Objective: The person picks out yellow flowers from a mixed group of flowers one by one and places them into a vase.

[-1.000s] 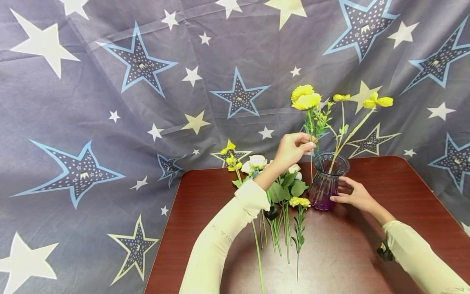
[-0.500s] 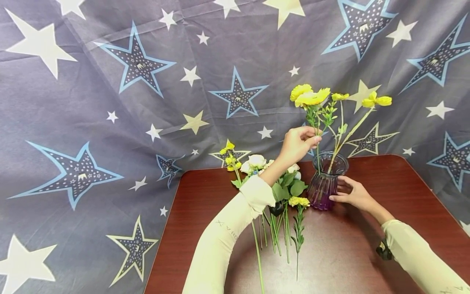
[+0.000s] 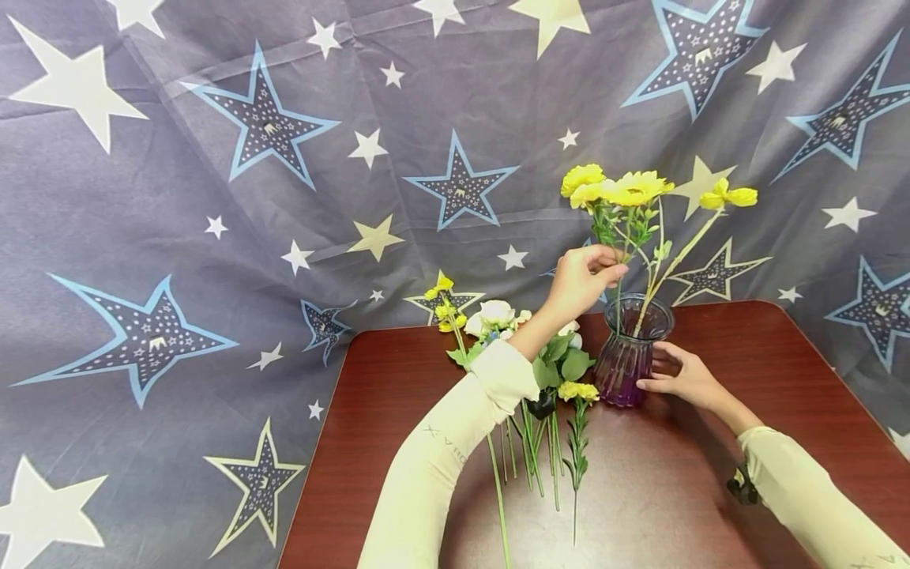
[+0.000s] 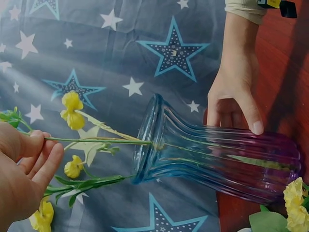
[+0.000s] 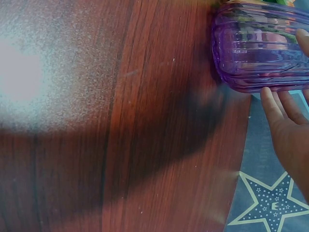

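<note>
Purple-to-blue ribbed glass vase (image 3: 621, 375) is standing upright on the reddish-brown surface (image 3: 387, 379), the right hand's curved fingers apparently steadying its side while the left hand (image 3: 579, 278) is pinching a slender green flower stem (image 4: 99, 140) entering its mouth.

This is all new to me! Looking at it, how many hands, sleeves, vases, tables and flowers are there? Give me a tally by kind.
Hands: 2 (left hand, right hand)
Sleeves: 2 (left sleeve, right sleeve)
Vase: 1
Table: 1
Flowers: too overlapped to count surely
Total, flowers left out: 6
</note>
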{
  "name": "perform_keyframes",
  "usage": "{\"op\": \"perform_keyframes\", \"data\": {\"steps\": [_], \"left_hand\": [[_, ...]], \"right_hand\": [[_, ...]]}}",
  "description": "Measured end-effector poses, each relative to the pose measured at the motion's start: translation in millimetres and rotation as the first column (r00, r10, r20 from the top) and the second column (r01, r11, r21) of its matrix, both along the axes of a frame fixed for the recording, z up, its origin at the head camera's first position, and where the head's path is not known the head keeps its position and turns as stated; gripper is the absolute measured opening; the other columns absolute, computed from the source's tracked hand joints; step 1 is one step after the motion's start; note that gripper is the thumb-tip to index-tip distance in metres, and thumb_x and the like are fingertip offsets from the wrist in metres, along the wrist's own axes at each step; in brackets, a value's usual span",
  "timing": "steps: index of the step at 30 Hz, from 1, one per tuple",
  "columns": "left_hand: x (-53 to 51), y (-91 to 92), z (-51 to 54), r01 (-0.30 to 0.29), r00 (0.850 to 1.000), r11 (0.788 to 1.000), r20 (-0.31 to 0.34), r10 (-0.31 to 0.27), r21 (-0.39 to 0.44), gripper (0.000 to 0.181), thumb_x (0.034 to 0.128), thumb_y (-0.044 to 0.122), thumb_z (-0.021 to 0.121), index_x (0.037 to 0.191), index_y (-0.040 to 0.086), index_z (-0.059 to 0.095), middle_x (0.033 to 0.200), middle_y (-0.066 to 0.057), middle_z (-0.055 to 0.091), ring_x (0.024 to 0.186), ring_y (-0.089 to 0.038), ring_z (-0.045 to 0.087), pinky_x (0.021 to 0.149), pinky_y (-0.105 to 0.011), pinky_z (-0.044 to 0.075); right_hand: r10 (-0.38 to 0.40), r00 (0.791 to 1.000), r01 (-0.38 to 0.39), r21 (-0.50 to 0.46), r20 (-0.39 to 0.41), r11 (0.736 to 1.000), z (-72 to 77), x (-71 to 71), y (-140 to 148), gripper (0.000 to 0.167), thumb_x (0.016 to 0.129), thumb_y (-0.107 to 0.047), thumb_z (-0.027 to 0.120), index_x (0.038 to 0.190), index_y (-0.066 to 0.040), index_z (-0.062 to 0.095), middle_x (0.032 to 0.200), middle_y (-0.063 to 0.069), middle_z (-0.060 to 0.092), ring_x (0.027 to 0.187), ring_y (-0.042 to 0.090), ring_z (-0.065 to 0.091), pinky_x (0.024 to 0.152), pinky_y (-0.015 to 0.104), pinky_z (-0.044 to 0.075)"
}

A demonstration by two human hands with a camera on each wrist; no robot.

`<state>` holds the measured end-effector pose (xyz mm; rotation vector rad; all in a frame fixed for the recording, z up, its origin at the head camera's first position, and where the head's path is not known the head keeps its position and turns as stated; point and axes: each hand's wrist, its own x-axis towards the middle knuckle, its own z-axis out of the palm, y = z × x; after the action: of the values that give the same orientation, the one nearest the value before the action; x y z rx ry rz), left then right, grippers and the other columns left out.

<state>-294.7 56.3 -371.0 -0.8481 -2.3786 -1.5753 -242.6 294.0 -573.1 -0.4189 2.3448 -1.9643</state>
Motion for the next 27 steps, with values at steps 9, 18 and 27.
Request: {"op": "perform_keyframes", "data": {"steps": [9, 18, 27], "left_hand": [[0.4, 6.3, 4.5, 0.003, 1.000, 1.000, -0.015, -0.002, 0.013, 0.015, 0.0940, 0.009, 0.074, 0.105, -0.001, 0.074, 0.094, -0.014, 0.078, 0.067, -0.008, 0.072, 0.063, -0.013, 0.058], [-1.4, 8.1, 1.0, 0.035, 0.999, 0.999, 0.004, -0.035, -0.034, 0.015, 0.0938, 0.009, 0.074, 0.105, -0.001, 0.075, 0.093, -0.014, 0.078, 0.067, -0.007, 0.071, 0.064, -0.012, 0.057], [-2.4, 11.4, -4.7, 0.091, 0.992, 0.995, 0.092, -0.088, -0.033, 0.015, 0.0926, 0.005, 0.074, 0.104, -0.004, 0.074, 0.095, -0.018, 0.077, 0.079, -0.030, 0.076, 0.068, -0.024, 0.063]], "right_hand": [[-0.002, 1.000, 0.002, -0.013, 0.008, 1.000, -2.1, 0.7, 0, 0.063, 0.080, 0.013, 0.078, 0.132, 0.015, 0.042, 0.110, -0.025, 0.063, 0.100, -0.006, 0.065, 0.083, 0.017, 0.060], [-0.005, 1.000, 0.005, -0.010, 0.007, 1.000, -1.1, 1.1, -1, 0.066, 0.080, 0.012, 0.079, 0.133, 0.018, 0.039, 0.110, -0.026, 0.062, 0.100, -0.006, 0.065, 0.084, 0.017, 0.060], [0.005, 1.000, -0.005, -0.016, 0.005, 1.000, -1.0, 0.1, 0, 0.064, 0.080, 0.013, 0.078, 0.132, 0.016, 0.041, 0.111, -0.024, 0.063, 0.101, -0.005, 0.066, 0.084, 0.017, 0.060]]}}
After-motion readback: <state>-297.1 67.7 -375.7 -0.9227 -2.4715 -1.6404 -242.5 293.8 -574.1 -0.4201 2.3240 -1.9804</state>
